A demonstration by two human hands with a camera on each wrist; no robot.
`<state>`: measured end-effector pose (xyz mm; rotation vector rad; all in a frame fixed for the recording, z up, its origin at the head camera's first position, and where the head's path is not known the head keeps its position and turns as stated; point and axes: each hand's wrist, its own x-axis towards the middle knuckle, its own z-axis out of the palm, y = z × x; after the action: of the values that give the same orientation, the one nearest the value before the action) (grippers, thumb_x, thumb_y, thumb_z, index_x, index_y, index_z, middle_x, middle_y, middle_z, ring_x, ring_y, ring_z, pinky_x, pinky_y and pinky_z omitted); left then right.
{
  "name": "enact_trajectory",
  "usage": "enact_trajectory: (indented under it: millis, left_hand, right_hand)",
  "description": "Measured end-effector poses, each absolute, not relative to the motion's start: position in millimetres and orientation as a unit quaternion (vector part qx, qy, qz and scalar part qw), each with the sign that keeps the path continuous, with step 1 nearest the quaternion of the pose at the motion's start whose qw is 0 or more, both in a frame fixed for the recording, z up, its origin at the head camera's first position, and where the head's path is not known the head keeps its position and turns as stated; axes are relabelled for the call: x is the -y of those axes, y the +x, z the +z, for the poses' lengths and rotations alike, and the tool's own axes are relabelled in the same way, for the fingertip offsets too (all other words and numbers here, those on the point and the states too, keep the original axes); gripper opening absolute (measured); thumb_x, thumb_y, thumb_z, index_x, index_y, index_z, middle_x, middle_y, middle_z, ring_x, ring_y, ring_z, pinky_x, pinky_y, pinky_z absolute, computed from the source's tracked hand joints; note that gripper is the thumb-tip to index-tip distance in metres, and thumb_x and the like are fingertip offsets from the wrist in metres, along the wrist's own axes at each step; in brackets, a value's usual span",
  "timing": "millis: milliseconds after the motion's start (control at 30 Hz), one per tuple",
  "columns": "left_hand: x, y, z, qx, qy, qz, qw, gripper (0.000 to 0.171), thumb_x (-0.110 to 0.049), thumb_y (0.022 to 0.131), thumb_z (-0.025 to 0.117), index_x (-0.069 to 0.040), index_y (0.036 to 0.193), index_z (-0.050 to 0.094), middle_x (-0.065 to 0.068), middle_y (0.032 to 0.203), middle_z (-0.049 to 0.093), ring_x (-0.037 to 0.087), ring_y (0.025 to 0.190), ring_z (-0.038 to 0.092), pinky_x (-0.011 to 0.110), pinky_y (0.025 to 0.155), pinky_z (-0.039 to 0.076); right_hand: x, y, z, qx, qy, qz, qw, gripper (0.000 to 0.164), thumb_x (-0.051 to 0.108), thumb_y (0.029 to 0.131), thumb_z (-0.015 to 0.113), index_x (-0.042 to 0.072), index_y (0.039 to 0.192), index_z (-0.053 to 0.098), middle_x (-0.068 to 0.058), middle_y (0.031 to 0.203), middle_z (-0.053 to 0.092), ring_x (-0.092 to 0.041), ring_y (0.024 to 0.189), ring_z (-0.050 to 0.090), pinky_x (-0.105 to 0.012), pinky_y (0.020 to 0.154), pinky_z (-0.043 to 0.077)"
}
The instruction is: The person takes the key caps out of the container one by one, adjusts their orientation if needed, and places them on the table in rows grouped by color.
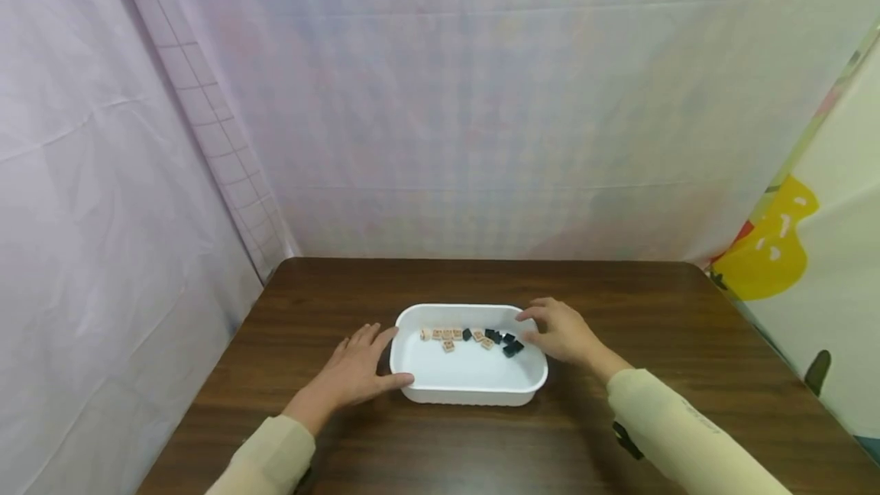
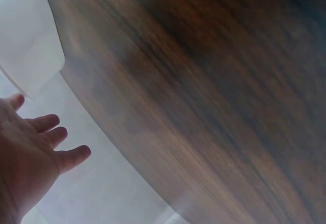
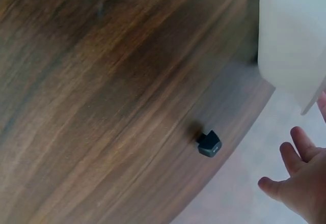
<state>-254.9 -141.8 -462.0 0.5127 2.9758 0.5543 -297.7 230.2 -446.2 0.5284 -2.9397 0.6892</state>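
A white oval-ended tray sits on the table between both hands in the head view. Inside lie several small beige pieces, left and middle, and several small black pieces, mostly at the right; their kind is too small to tell. My left hand is at the tray's left end, fingers spread, thumb by the near-left rim. At the right end, my right hand reaches over the rim with its fingertips above the inside. Both wrist views show extended fingers and nothing held.
The tray stands on a dark brown wooden table. Against the table in the right wrist view shows one small black angular piece, outside the tray. Pale curtains hang behind the table and on the left.
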Motion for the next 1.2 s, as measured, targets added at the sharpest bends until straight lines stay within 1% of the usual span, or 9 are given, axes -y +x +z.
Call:
enact_trajectory:
  millis: [100, 233, 467, 567, 800, 933, 1067, 1200]
  left_hand:
    - [141.7, -253.5, -461.7, -0.969, 0.164, 0.179, 0.043, 0.097, -0.075, 0.081, 0.061, -0.019, 0.155, 0.035, 0.023, 0.157, 0.03, 0.041, 0.145, 0.023, 0.064, 0.112, 0.021]
    - [141.2, -253.0, -459.2, -0.97, 0.162, 0.173, 0.054, 0.098, -0.077, 0.08, 0.06, -0.02, 0.156, 0.033, 0.023, 0.157, 0.028, 0.041, 0.146, 0.022, 0.064, 0.113, 0.02]
    - [140.1, -254.3, -456.5, -0.968, 0.155, 0.183, 0.07, 0.098, -0.075, 0.081, 0.06, -0.02, 0.157, 0.031, 0.025, 0.157, 0.027, 0.042, 0.146, 0.02, 0.064, 0.113, 0.018]
    - [140.8, -255.5, -457.8, -0.968, 0.152, 0.188, 0.072, 0.097, -0.073, 0.082, 0.061, -0.02, 0.157, 0.03, 0.025, 0.157, 0.027, 0.041, 0.146, 0.02, 0.064, 0.113, 0.018]
    - [140.9, -255.5, -459.1, -0.967, 0.152, 0.188, 0.073, 0.098, -0.076, 0.081, 0.059, -0.021, 0.157, 0.029, 0.025, 0.157, 0.028, 0.041, 0.147, 0.02, 0.065, 0.113, 0.018]
    - [141.1, -254.3, -460.4, -0.967, 0.156, 0.189, 0.069, 0.098, -0.076, 0.081, 0.059, -0.021, 0.157, 0.029, 0.025, 0.156, 0.028, 0.042, 0.146, 0.02, 0.065, 0.113, 0.018]
    - [141.1, -253.3, -461.6, -0.966, 0.158, 0.191, 0.067, 0.099, -0.077, 0.081, 0.058, -0.02, 0.157, 0.029, 0.026, 0.156, 0.029, 0.042, 0.146, 0.021, 0.065, 0.113, 0.019]
    - [140.8, -252.9, -462.0, -0.966, 0.158, 0.193, 0.069, 0.099, -0.076, 0.081, 0.059, -0.02, 0.157, 0.029, 0.026, 0.156, 0.028, 0.042, 0.146, 0.02, 0.065, 0.113, 0.018]
  right_hand:
    - [-226.4, -298.3, -447.5, 0.962, 0.182, 0.2, 0.035, 0.024, 0.023, 0.088, 0.075, 0.015, 0.11, 0.075, -0.024, 0.136, 0.054, -0.047, 0.128, 0.046, -0.07, 0.107, 0.023]
    - [-222.9, -299.1, -448.5, 0.965, 0.207, 0.157, 0.04, 0.026, 0.027, 0.085, 0.077, 0.018, 0.109, 0.076, -0.023, 0.14, 0.052, -0.046, 0.132, 0.041, -0.074, 0.107, 0.014]
    - [-214.0, -299.5, -446.9, 0.965, 0.245, 0.085, 0.047, 0.029, 0.031, 0.081, 0.081, 0.022, 0.107, 0.076, -0.023, 0.145, 0.048, -0.047, 0.138, 0.033, -0.073, 0.109, 0.006]
    - [-208.9, -300.7, -446.0, 0.964, 0.258, 0.044, 0.047, 0.029, 0.034, 0.08, 0.082, 0.024, 0.107, 0.077, -0.021, 0.149, 0.044, -0.046, 0.142, 0.027, -0.072, 0.11, 0.003]
    - [-195.8, -303.5, -443.6, 0.964, 0.265, -0.023, 0.027, 0.019, 0.031, 0.08, 0.081, 0.025, 0.098, 0.078, -0.02, 0.154, 0.038, -0.044, 0.146, 0.018, -0.069, 0.112, -0.002]
    - [-190.3, -306.9, -448.0, 0.96, 0.27, -0.07, 0.028, 0.015, 0.03, 0.079, 0.08, 0.027, 0.094, 0.079, -0.02, 0.154, 0.037, -0.043, 0.147, 0.017, -0.069, 0.112, -0.001]
    - [-187.2, -306.8, -450.7, 0.954, 0.273, -0.118, 0.044, 0.017, 0.031, 0.076, 0.08, 0.028, 0.093, 0.079, -0.019, 0.153, 0.039, -0.042, 0.147, 0.02, -0.07, 0.112, 0.003]
    - [-185.7, -305.9, -454.2, 0.947, 0.278, -0.149, 0.057, 0.022, 0.033, 0.076, 0.081, 0.028, 0.098, 0.079, -0.02, 0.152, 0.04, -0.042, 0.146, 0.021, -0.07, 0.112, 0.005]
